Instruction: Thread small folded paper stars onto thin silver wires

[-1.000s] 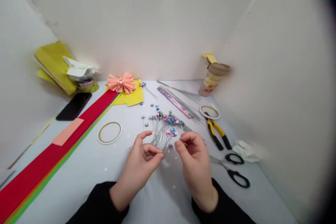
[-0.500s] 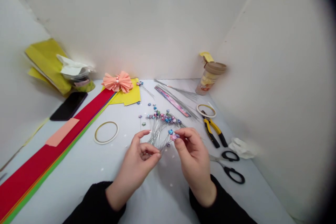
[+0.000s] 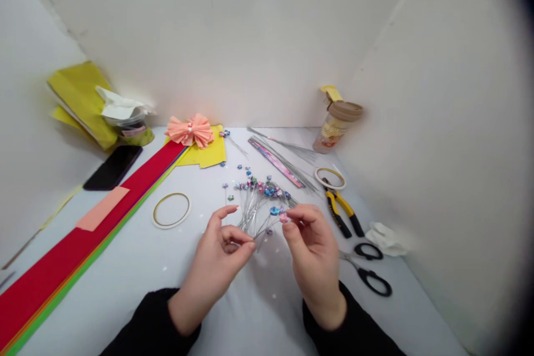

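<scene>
My left hand (image 3: pixel 221 253) pinches the thin wire stems of a few paper stars between thumb and fingertip, its index finger raised. At the other end of those wires, my right hand (image 3: pixel 314 261) has thumb and index finger closed on a pink paper star (image 3: pixel 284 217). A blue paper star (image 3: pixel 274 211) sits just left of it. Behind my hands lies a loose pile of small paper stars (image 3: pixel 267 189) in blue, pink, purple and green, many on silvery wires (image 3: pixel 251 208). The exact number of held stems is hard to make out.
To the right are pliers (image 3: pixel 345 211), scissors (image 3: pixel 371 271), a tape roll (image 3: pixel 330 178), crumpled tissue (image 3: pixel 386 239) and a cup (image 3: pixel 337 125). Bare wires (image 3: pixel 287 162) lie at the back. Leftward are another tape roll (image 3: pixel 171 211), red paper (image 3: pixel 79 258), a peach bow (image 3: pixel 191 130) and a phone (image 3: pixel 113 167).
My right hand has shifted slightly right, and the held stars lean further right with it. My left hand stays nearly in place. The view has moved a little.
</scene>
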